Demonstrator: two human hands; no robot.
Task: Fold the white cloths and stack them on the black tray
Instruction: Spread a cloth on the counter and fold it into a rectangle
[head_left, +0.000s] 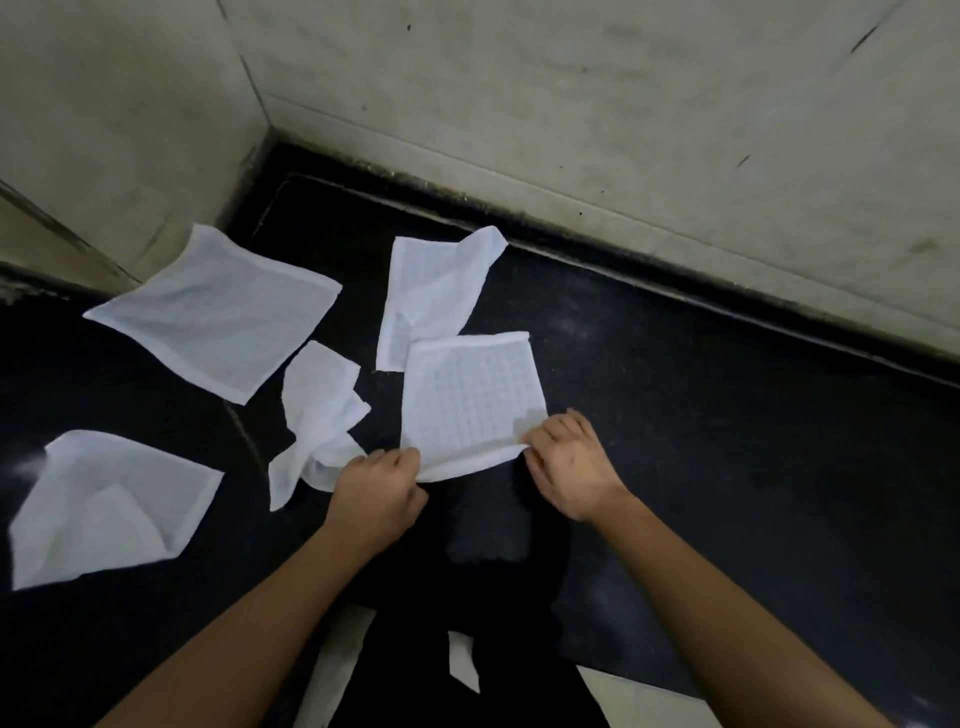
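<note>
A white waffle-weave cloth (470, 397) lies spread on the black counter in the middle. My left hand (382, 486) pinches its near left corner and my right hand (569, 460) pinches its near right corner, lifting the near edge slightly. Several other white cloths lie around it: a flat one (215, 312) at the back left, a partly folded one (434, 291) just behind, a crumpled one (322, 415) beside my left hand, and one with a turned-in corner (111, 506) at the near left. I cannot make out a black tray against the dark surface.
The black counter (727, 441) runs into a corner of pale tiled walls (571, 104) at the back and left. Its front edge is near the bottom, with pale floor (337, 670) below. The counter's right half holds no cloths.
</note>
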